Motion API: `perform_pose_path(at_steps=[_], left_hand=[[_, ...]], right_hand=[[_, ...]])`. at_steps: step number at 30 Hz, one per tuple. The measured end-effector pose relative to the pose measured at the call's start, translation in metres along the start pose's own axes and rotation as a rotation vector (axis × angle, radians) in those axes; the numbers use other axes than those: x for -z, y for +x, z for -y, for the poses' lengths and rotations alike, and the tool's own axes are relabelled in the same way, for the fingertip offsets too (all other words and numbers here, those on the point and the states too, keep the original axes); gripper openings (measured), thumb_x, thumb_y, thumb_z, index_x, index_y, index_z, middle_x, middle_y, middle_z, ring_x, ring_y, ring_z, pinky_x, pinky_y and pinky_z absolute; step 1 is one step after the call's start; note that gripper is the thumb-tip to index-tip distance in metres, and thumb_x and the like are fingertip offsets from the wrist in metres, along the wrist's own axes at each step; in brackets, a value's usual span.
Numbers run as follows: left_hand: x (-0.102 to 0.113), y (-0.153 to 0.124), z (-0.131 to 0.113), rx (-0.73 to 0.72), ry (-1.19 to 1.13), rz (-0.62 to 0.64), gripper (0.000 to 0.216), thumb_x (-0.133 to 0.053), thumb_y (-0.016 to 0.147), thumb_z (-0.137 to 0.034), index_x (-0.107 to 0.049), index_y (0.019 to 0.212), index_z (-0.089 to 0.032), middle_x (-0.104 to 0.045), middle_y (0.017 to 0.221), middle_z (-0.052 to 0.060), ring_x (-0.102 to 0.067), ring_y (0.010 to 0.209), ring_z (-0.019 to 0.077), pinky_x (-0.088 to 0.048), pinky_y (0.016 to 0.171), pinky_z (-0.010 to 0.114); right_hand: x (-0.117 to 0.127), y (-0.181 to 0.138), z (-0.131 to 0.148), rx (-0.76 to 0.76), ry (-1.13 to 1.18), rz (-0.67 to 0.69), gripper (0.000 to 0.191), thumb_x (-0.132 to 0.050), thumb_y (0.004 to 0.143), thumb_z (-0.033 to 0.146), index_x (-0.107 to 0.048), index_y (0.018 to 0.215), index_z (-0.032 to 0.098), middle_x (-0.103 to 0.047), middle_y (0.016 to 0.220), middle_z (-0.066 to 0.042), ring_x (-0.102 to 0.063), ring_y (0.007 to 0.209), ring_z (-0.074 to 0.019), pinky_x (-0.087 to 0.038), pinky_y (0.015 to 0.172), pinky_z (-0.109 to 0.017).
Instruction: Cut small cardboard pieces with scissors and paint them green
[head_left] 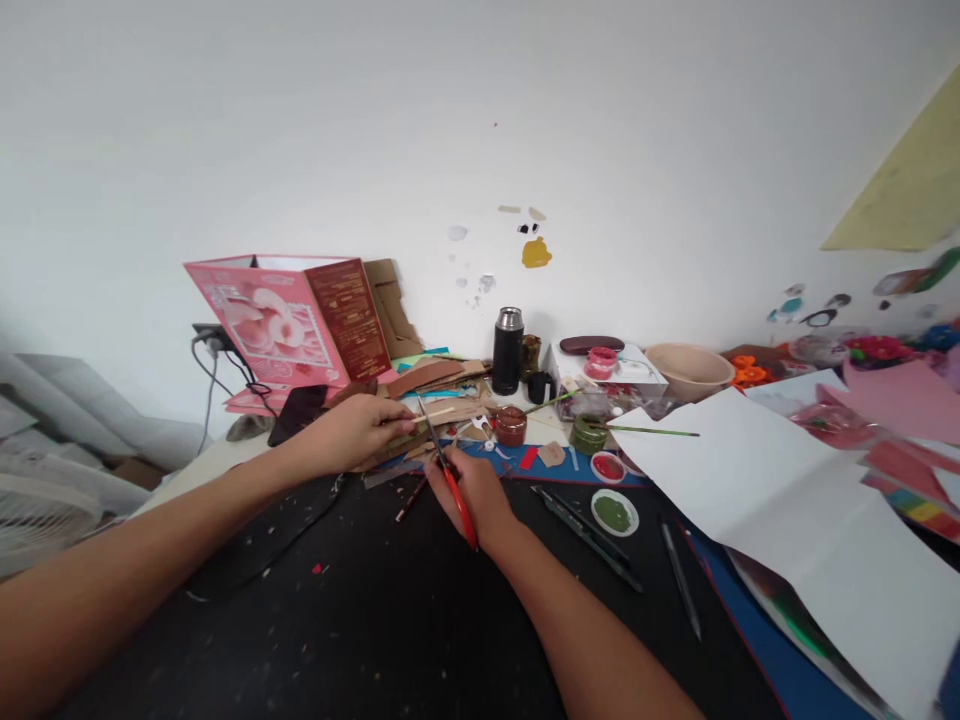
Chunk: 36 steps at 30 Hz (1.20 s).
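Note:
My left hand (pixel 364 432) pinches a thin pale stick (pixel 436 415), which points to the right. In my right hand (pixel 484 497) is a pair of scissors (pixel 460 508) with red handles, blades pointing up and away from me. The blades cross close to the stick, near the fingertips of my left hand; whether they touch it I cannot tell. Behind both hands lies a pile of cardboard strips (pixel 431 378). A jar of brown paint (pixel 511 427) stands just beyond my right hand.
A black flask (pixel 508 352) stands by the wall, with a pink box (pixel 274 325) at left. At right are a green paint jar (pixel 589 434), a lid with green paint (pixel 615 513), dark pens (pixel 589 538) and large white paper (pixel 795 520). A black mat (pixel 360 620) covers the front.

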<state>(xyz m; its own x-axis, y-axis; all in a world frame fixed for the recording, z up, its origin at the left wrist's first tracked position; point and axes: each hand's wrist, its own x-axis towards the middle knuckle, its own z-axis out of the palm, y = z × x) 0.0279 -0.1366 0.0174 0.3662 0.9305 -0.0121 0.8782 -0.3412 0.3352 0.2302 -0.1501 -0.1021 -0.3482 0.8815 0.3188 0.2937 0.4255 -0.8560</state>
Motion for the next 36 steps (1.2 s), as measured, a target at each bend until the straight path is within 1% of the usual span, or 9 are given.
perform_pose_path(at_steps=[2, 5, 9, 13, 18, 24, 29, 33, 36], left_hand=[[-0.003, -0.001, -0.002, 0.005, 0.043, -0.011, 0.043, -0.042, 0.1, -0.045, -0.076, 0.091, -0.02, -0.08, 0.088, 0.005, -0.072, 0.081, 0.0222, -0.049, 0.072, 0.028], [-0.013, -0.005, -0.009, 0.022, 0.322, -0.105, 0.038, -0.041, 0.104, -0.035, -0.075, 0.093, -0.02, -0.08, 0.093, 0.009, -0.073, 0.085, 0.0251, -0.049, 0.072, 0.03], [-0.021, -0.006, -0.019, -0.035, 0.634, -0.115, 0.025, -0.051, 0.1, -0.018, -0.073, 0.113, -0.017, -0.079, 0.101, 0.012, -0.076, 0.091, 0.0285, -0.052, 0.068, 0.033], [-0.023, -0.003, -0.019, -0.13, 0.741, -0.107, 0.03, -0.055, 0.099, -0.011, -0.069, 0.125, -0.013, -0.077, 0.1, 0.013, -0.076, 0.094, 0.0287, -0.056, 0.071, 0.034], [-0.028, -0.002, -0.015, -0.143, 0.782, -0.149, 0.033, -0.055, 0.1, -0.01, -0.067, 0.13, -0.012, -0.077, 0.101, 0.013, -0.076, 0.094, 0.0286, -0.057, 0.072, 0.035], [-0.033, -0.005, -0.016, -0.07, 0.734, -0.177, 0.034, -0.056, 0.1, -0.016, -0.068, 0.131, -0.015, -0.078, 0.102, 0.013, -0.077, 0.089, 0.0296, -0.053, 0.064, 0.033], [-0.033, -0.002, -0.014, 0.02, 0.581, -0.197, 0.03, -0.05, 0.101, -0.025, -0.076, 0.114, -0.018, -0.081, 0.105, 0.014, -0.077, 0.093, 0.0296, -0.05, 0.067, 0.031], [-0.027, 0.001, -0.01, 0.055, 0.351, -0.208, 0.041, -0.042, 0.102, -0.034, -0.081, 0.1, -0.021, -0.083, 0.098, 0.012, -0.076, 0.089, 0.0275, -0.05, 0.074, 0.032], [-0.017, 0.002, -0.005, 0.053, 0.082, -0.157, 0.042, -0.045, 0.099, -0.043, -0.081, 0.093, -0.022, -0.082, 0.091, 0.008, -0.073, 0.085, 0.0241, -0.049, 0.076, 0.03]], right_hand=[[0.0, 0.0, 0.0, -0.007, 0.012, 0.001, 0.015, -0.063, 0.098, 0.031, -0.073, 0.093, 0.021, -0.076, 0.078, -0.005, -0.07, 0.071, -0.0212, -0.047, 0.067, -0.026], [-0.001, 0.002, -0.002, -0.019, -0.004, -0.005, 0.018, -0.062, 0.1, 0.032, -0.07, 0.088, 0.021, -0.074, 0.076, -0.005, -0.069, 0.071, -0.0213, -0.046, 0.067, -0.026], [-0.001, 0.005, -0.005, -0.028, -0.029, -0.013, 0.022, -0.059, 0.101, 0.032, -0.066, 0.083, 0.021, -0.071, 0.076, -0.004, -0.067, 0.072, -0.021, -0.045, 0.069, -0.028], [-0.001, 0.007, -0.009, -0.049, 0.005, -0.024, 0.023, -0.06, 0.1, 0.033, -0.063, 0.08, 0.021, -0.067, 0.073, -0.003, -0.063, 0.069, -0.0199, -0.044, 0.067, -0.027], [-0.002, 0.008, -0.01, -0.058, 0.058, -0.021, 0.025, -0.061, 0.1, 0.037, -0.064, 0.082, 0.021, -0.067, 0.074, -0.002, -0.061, 0.067, -0.0192, -0.044, 0.068, -0.028], [-0.001, 0.007, -0.008, -0.056, 0.051, -0.016, 0.027, -0.06, 0.101, 0.039, -0.065, 0.082, 0.02, -0.068, 0.074, -0.003, -0.062, 0.068, -0.0194, -0.043, 0.066, -0.028], [-0.003, 0.007, -0.01, -0.037, 0.003, -0.021, 0.021, -0.059, 0.1, 0.031, -0.065, 0.082, 0.02, -0.067, 0.073, -0.002, -0.061, 0.067, -0.0189, -0.042, 0.065, -0.027], [-0.004, 0.006, -0.009, -0.025, -0.038, -0.024, 0.02, -0.059, 0.1, 0.028, -0.065, 0.082, 0.02, -0.067, 0.071, -0.002, -0.062, 0.065, -0.0186, -0.041, 0.064, -0.026], [-0.004, 0.004, -0.006, -0.007, -0.06, -0.016, 0.02, -0.058, 0.101, 0.029, -0.067, 0.085, 0.02, -0.071, 0.072, -0.004, -0.065, 0.065, -0.0192, -0.042, 0.063, -0.025]])
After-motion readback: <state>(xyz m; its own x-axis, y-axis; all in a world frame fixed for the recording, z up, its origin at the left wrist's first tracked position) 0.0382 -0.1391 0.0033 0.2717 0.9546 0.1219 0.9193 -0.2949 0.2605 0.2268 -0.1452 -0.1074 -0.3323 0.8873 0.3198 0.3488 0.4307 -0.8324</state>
